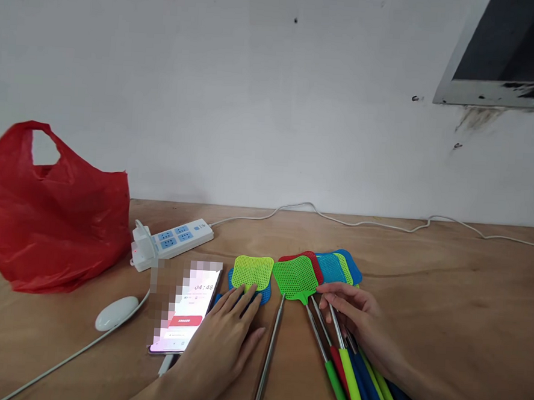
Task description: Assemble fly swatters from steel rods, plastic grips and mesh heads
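Observation:
My left hand (pixel 225 330) lies flat with its fingers stretched out, fingertips on a yellow-green fly swatter head (pixel 252 270). A blue swatter head (pixel 265 294) shows beneath that one. My right hand (pixel 359 311) is closed, thumb and fingers pinching the metal end of a swatter rod (pixel 335 325) with a yellow-green grip. Just left of this hand rests a green swatter head (pixel 295 277), overlapping a red one (pixel 320 274). Teal (pixel 330 268) and blue heads (pixel 352 267) fan out behind. A bare metal rod (pixel 270 357) lies between my hands.
A phone (pixel 192 307) with a lit screen lies left of my left hand. Beyond it are a white power strip (pixel 187 237), a white computer mouse-like object (pixel 116 313) with a cable, and a red plastic bag (pixel 58 211). A thin cable (pixel 365 223) runs along the wall.

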{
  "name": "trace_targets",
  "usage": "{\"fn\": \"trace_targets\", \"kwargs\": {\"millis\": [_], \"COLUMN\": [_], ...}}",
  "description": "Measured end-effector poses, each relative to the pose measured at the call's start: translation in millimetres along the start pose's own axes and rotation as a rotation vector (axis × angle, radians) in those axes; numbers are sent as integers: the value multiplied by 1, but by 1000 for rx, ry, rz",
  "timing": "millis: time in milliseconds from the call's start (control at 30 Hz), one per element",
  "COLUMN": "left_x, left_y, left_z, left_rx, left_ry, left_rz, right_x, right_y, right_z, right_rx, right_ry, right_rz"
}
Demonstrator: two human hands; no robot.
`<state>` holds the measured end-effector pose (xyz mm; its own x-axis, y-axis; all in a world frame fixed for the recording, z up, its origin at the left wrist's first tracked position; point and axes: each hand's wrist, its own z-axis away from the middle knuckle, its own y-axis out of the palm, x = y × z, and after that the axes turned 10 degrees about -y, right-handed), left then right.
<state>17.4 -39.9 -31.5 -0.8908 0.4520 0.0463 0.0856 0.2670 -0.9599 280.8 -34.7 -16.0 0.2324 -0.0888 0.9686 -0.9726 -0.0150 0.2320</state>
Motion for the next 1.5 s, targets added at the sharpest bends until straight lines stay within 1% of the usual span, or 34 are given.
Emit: {"fn": "trace_targets", "kwargs": {"millis": [167, 300, 500, 700, 767, 933, 1133, 1367, 1500], "left_x": [1, -4, -9, -11, -13, -18, -17, -15, -15], "left_y": [3, -1, -10, -16, -19, -26, -27, -30, -31], "left_z": [1, 2, 1, 1, 1, 0, 0, -2, -3], "left_rx": [-13, 2, 5, -24, -5, 94, 94, 110, 116], "left_ry": [-15, -77, -117, -99, -84, -66, -70, -120, -132], "left_rz": [-47, -86, -107, -105, -72, -1, 16, 19, 5], "right_x": [0, -1, -1, 1, 1, 1, 0, 6, 6], "right_y": [0, -1, -2, 0, 1, 1, 1, 4, 4], "right_z": [0, 0, 0, 0, 1, 1, 1, 3, 2], "right_rx": [13, 14, 19, 14, 11, 8, -5, -45, -68], "right_ry": [-2, 2, -4, 4, 0, -7, -8, 5, -28], "right_rz": [10, 2, 0, 6, 3, 8, -4, -66, -95]}}
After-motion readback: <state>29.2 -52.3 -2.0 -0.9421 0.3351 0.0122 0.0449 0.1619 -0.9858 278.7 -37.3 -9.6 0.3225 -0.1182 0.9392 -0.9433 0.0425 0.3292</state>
